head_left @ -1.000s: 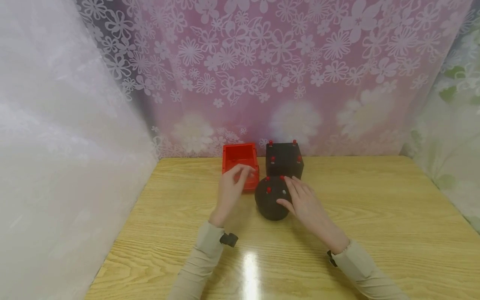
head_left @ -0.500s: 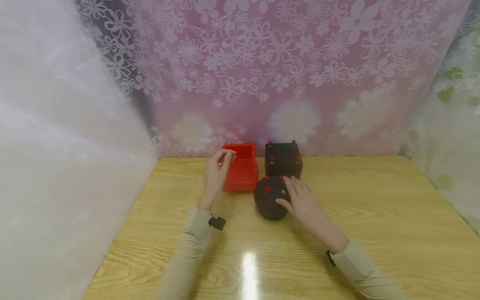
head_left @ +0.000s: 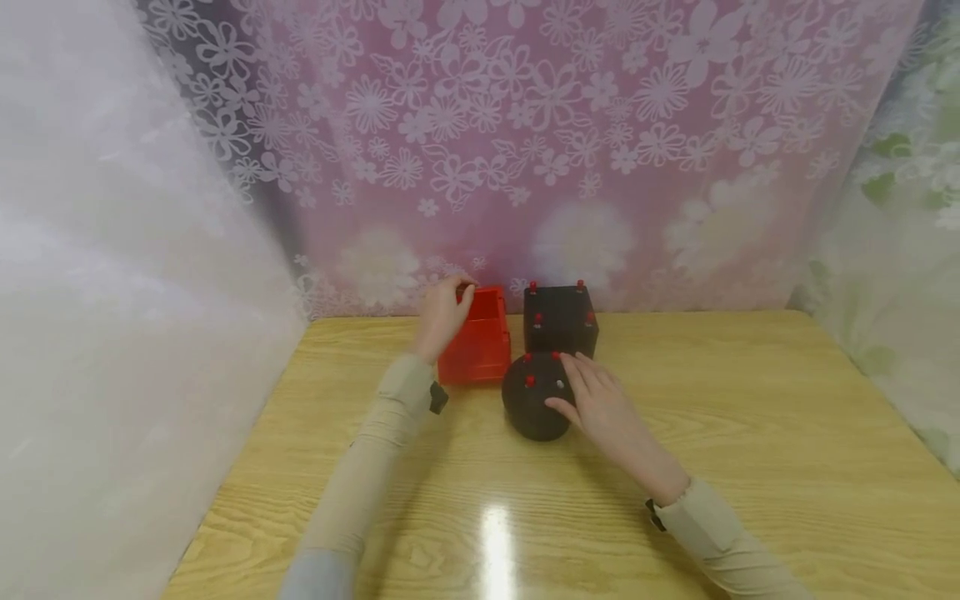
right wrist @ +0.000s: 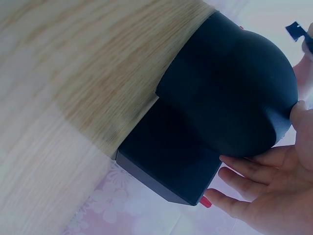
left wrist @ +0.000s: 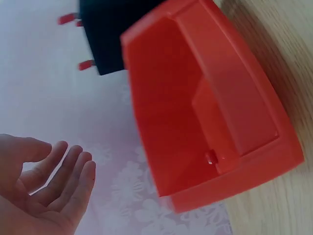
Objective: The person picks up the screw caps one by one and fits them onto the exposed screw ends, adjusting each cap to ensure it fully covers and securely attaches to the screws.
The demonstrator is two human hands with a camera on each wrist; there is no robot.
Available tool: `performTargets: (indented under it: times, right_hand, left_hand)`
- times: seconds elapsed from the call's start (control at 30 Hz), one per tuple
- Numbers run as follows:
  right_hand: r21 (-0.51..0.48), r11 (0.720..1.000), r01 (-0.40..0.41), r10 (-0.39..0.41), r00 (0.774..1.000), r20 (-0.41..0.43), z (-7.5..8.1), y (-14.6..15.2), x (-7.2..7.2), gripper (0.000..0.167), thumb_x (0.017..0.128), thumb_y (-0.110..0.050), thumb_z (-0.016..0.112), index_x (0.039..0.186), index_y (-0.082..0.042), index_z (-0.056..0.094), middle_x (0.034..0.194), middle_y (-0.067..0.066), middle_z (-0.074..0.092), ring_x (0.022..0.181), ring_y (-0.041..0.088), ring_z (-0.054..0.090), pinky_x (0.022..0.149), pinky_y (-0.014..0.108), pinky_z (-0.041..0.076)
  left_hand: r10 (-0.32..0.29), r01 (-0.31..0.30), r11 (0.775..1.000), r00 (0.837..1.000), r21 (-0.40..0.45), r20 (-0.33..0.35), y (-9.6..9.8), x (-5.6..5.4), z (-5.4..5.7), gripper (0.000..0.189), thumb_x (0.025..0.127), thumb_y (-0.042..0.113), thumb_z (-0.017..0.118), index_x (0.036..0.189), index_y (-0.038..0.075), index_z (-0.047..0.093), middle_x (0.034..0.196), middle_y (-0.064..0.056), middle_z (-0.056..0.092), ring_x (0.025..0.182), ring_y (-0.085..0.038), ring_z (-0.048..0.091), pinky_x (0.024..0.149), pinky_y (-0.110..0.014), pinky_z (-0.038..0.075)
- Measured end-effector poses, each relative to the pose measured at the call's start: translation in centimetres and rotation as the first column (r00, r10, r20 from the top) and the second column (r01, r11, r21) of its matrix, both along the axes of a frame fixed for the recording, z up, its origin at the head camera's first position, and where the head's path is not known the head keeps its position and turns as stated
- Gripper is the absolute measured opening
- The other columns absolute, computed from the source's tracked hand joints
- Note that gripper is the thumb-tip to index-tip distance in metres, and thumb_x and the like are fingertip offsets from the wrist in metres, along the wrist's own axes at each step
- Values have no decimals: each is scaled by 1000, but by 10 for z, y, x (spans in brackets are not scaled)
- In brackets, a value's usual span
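Over the back left of a red bin (head_left: 476,354), my left hand (head_left: 441,312) hovers with loosely bent fingers. The left wrist view shows nothing between its fingers and thumb. A small red piece (left wrist: 211,157) lies inside the bin. My right hand (head_left: 603,408) rests on the right side of a round black block (head_left: 536,412), thumb and fingers spread along its upper edge. Red caps (head_left: 530,381) stand on the block's top, beside a bare metal post (head_left: 560,384). In the right wrist view the block's rounded side (right wrist: 244,88) hides its top.
Behind the round block stands a square black block (head_left: 560,321) with several red caps on its top. Both blocks and the bin stand on a wooden table (head_left: 637,542). A pink floral curtain (head_left: 480,150) hangs along the table's back edge.
My left hand moved left off the bin's front, then farther back toward its rear left corner. The right hand stays on the round block. The view shifted slightly.
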State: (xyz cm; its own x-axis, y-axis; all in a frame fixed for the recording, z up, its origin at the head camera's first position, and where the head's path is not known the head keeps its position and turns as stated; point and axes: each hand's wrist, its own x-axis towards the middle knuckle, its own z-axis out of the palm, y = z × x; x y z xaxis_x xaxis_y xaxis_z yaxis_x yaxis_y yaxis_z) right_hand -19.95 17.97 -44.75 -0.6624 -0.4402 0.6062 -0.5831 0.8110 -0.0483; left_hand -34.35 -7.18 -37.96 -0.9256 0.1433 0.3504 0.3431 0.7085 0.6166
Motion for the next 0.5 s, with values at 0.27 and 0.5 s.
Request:
performTargets:
  times: [0.27, 0.5]
  right_hand:
    - [-12, 1000, -2, 2, 1000, -10, -2, 0, -1, 85, 102, -61, 30, 139, 14, 50, 131, 33, 59, 125, 48, 56, 99, 61, 49]
    - [-8, 1000, -8, 8, 999, -39, -2, -1, -2, 86, 103, -60, 27, 137, 15, 51, 128, 34, 60, 122, 49, 58, 97, 61, 50]
  left_hand:
    - [58, -41, 979, 995, -201, 81, 15, -27, -20, 24, 105, 13, 53, 103, -2, 72, 90, -15, 70, 73, -22, 59, 69, -32, 52]
    - [136, -74, 915, 982, -397, 131, 23, -41, -50, 30, 104, 15, 54, 85, -1, 70, 84, -16, 71, 79, -30, 68, 74, -38, 60]
